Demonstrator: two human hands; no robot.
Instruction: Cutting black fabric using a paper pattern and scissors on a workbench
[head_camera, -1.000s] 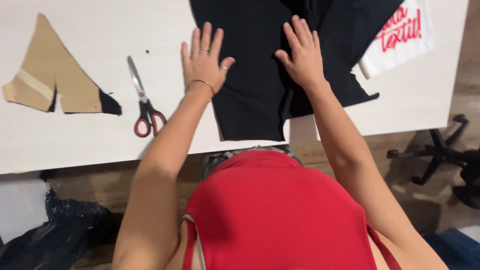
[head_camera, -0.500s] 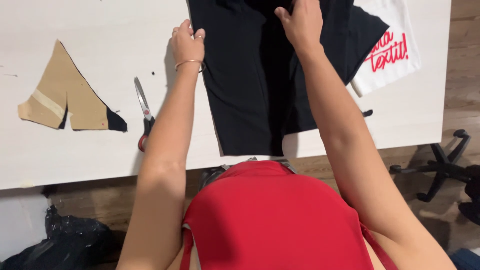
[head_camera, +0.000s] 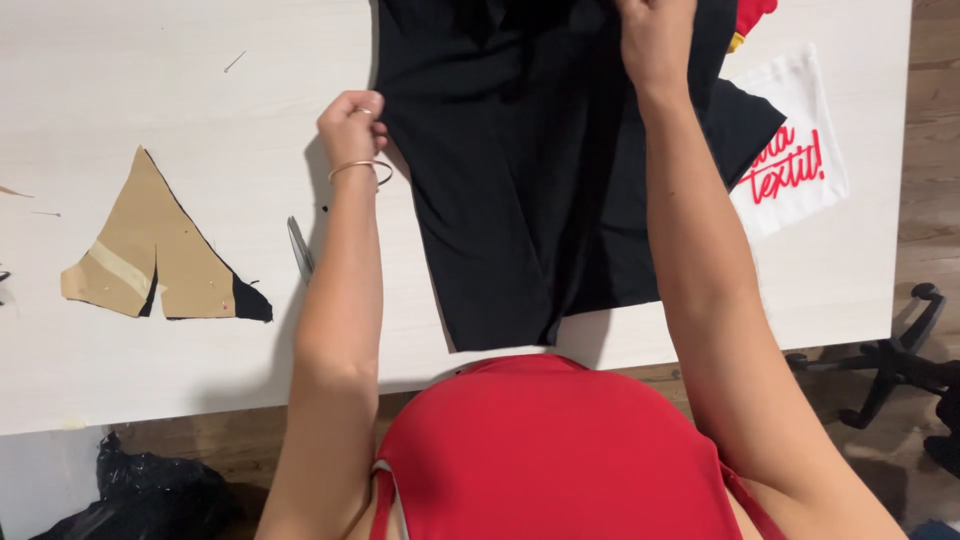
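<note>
Worktop (head_camera: 150, 80): we see a pale board; its near edge runs across just in front of our red top, its right edge stands past the white cloth.
Open room: bare surface lies left of the fabric at the top, and along the near edge below the pattern.
Fabric (head_camera: 520, 200): black, spread in the middle of the worktop, running off the top of the view; its lower hem stops just short of the near edge.
Left hand (head_camera: 352, 125): fingers curled tight, pinching the fabric's left edge; a thin bangle sits at the wrist.
Right hand (head_camera: 655, 40): closed down on the fabric near the top of the view; we cannot tell how much it grips, as the fingers are partly cut off.
Pattern (head_camera: 150, 250): tan paper piece with a black corner, lying flat well left of our left arm.
Scissors (head_camera: 300, 248): only the blades show, just beside the left forearm, which hides the rest.
White cloth (head_camera: 800, 120): with red lettering, right of the fabric, partly tucked under it.
Chair base (head_camera: 890, 365): black, on the floor past the right corner.
</note>
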